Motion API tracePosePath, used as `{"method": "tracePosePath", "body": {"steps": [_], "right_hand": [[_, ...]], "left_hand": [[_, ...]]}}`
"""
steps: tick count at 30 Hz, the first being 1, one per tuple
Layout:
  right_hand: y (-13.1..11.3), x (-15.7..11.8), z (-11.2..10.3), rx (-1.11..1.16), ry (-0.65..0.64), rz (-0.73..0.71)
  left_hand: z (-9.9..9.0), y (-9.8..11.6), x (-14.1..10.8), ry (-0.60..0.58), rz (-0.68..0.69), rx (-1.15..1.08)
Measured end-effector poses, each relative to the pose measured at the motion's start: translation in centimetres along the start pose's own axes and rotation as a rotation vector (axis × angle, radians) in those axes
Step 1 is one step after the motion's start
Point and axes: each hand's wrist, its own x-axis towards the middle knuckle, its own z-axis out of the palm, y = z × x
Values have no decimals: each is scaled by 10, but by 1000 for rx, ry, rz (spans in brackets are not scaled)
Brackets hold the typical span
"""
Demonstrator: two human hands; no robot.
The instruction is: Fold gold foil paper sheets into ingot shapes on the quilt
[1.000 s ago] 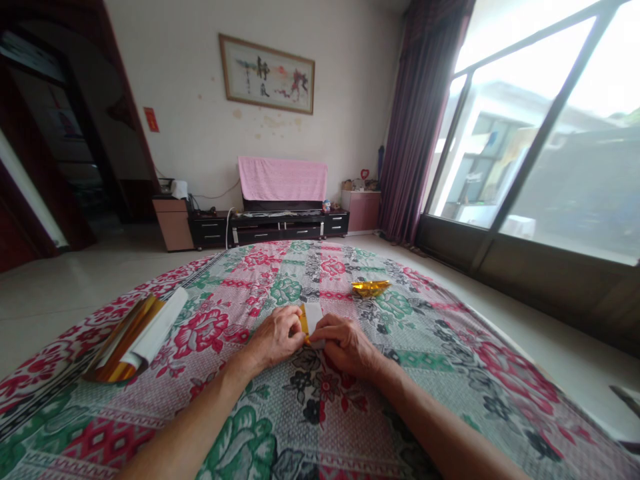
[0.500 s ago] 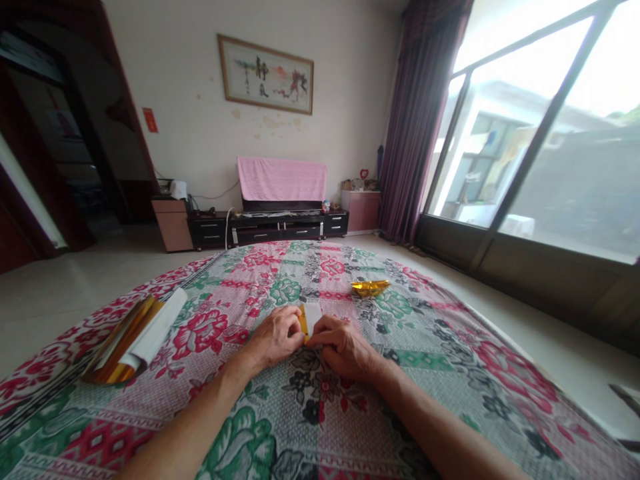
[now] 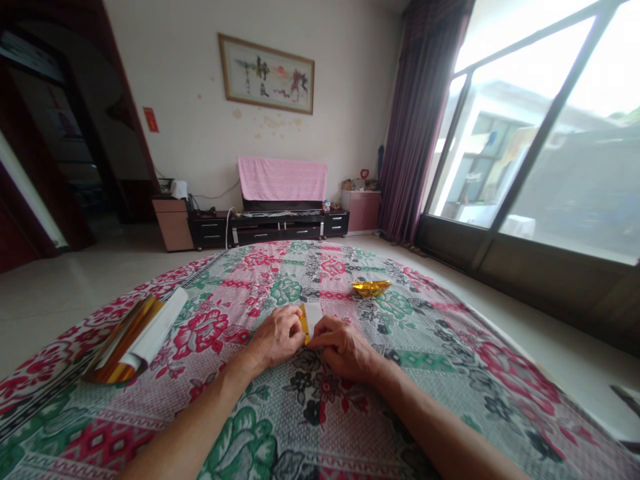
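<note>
Woven, flowered cloth (image 3: 245,433) carries a small paper (image 3: 313,315), flat, glossy gold beside matte white; the left hand (image 3: 280,337) pinches its gold side, the right hand (image 3: 346,347) its near edge.

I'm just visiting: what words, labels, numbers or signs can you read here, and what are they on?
"静", most likely: the large upper character on the framed picture.
Large lower character, same picture: too blurred to be sure.
Small column of writing to the left, same picture: too small to read.
Red slip on the wall: any marking is too small to read.
Gold-and-white paper on the table: no readable text.
</note>
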Motion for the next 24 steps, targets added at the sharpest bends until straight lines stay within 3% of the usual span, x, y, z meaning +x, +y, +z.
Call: {"method": "tracePosePath", "body": {"steps": [24], "right_hand": [[-4, 4, 0, -2, -9, -71]], "left_hand": [[-5, 4, 1, 21, -16, -60]]}}
